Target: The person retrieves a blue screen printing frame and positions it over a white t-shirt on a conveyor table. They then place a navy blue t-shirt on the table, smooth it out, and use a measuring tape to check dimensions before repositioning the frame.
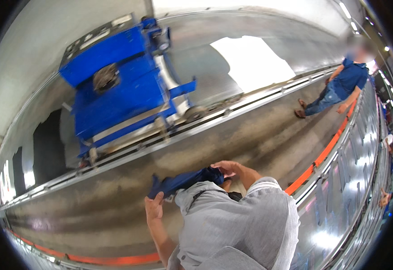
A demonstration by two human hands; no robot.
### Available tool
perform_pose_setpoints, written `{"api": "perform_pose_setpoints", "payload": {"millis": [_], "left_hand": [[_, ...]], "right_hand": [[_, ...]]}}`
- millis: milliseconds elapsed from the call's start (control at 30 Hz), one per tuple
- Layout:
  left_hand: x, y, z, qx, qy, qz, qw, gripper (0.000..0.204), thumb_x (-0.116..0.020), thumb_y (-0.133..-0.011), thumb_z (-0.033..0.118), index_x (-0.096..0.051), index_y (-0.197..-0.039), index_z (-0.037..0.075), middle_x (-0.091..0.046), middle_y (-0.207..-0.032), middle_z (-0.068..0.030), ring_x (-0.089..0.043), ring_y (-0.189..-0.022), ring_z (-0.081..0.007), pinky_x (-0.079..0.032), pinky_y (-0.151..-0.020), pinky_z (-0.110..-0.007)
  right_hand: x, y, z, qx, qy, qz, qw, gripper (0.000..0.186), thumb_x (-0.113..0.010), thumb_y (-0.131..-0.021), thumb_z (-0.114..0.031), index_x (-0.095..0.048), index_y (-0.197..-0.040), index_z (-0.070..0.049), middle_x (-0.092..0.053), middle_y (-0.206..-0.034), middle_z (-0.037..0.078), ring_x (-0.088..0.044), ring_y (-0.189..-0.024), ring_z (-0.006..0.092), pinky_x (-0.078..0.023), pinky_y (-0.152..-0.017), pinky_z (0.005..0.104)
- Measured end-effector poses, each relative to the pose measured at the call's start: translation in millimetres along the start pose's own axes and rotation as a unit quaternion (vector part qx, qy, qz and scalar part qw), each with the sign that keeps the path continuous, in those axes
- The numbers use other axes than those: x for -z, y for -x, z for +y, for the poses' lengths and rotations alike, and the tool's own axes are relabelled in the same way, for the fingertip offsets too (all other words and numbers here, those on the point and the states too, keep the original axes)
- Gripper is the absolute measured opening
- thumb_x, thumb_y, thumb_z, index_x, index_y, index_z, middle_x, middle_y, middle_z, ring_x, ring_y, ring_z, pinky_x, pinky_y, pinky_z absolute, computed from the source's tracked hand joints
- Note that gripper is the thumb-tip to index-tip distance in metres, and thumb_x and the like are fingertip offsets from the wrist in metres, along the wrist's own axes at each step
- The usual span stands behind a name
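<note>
A bundle of dark navy cloth point(185, 181) stretches across the front of my body at waist height. At its left end, my left hand point(154, 206) is closed on the cloth, thumb up. My right hand point(226, 168) has its fingers curled round the other end, close to my waist. The cloth hangs loosely bunched between the two hands, and its lower side is partly hidden by my grey shirt.
Ahead, a blue carriage machine point(120, 94) rides on a long metal table point(201, 67) edged by a rail; white sheet material point(255, 60) lies on it. Another person point(340, 85) stands in the aisle at right. An orange strip point(324, 155) edges the table behind me.
</note>
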State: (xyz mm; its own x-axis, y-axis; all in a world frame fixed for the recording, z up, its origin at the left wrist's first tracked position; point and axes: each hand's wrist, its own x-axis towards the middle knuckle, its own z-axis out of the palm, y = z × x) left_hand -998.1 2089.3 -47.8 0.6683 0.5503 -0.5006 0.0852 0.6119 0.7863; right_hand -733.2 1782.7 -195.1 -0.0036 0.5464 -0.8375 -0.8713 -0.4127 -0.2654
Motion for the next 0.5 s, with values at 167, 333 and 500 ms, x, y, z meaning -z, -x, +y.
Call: {"api": "perform_pose_setpoints", "payload": {"millis": [167,333,500], "left_hand": [[180,60,71,-0.054,-0.416,0.234,0.877,0.040,-0.058,-0.094,0.008,-0.045,-0.129,-0.007,-0.059,-0.120,-0.0191,-0.058,-0.111,-0.0286,-0.052,-0.089,-0.040],[374,107,110,-0.192,-0.266,0.441,0.836,0.038,-0.059,-0.094,0.008,-0.049,-0.129,-0.003,-0.059,-0.120,-0.0201,-0.058,-0.110,-0.0301,-0.051,-0.089,-0.039],[509,76,142,-0.216,-0.342,0.340,0.849,0.037,-0.060,-0.094,0.007,-0.052,-0.129,0.001,-0.058,-0.121,-0.0212,-0.059,-0.108,-0.0316,-0.051,-0.089,-0.038]], "right_hand": [[-189,-115,-8,-0.067,0.305,0.013,0.950,0.049,-0.074,-0.084,-0.037,-0.064,-0.122,-0.009,-0.065,-0.123,0.008,-0.062,-0.110,0.0228,-0.050,-0.093,0.0416],[-427,-154,-13,-0.013,0.262,-0.080,0.962,0.056,-0.078,-0.080,-0.027,-0.059,-0.129,-0.008,-0.060,-0.128,0.004,-0.055,-0.120,0.0197,-0.048,-0.094,0.0386],[-576,-225,7,0.021,0.381,-0.066,0.922,0.058,-0.078,-0.080,-0.029,-0.058,-0.129,-0.005,-0.063,-0.123,0.012,-0.061,-0.111,0.0210,-0.052,-0.084,0.0370]]}}
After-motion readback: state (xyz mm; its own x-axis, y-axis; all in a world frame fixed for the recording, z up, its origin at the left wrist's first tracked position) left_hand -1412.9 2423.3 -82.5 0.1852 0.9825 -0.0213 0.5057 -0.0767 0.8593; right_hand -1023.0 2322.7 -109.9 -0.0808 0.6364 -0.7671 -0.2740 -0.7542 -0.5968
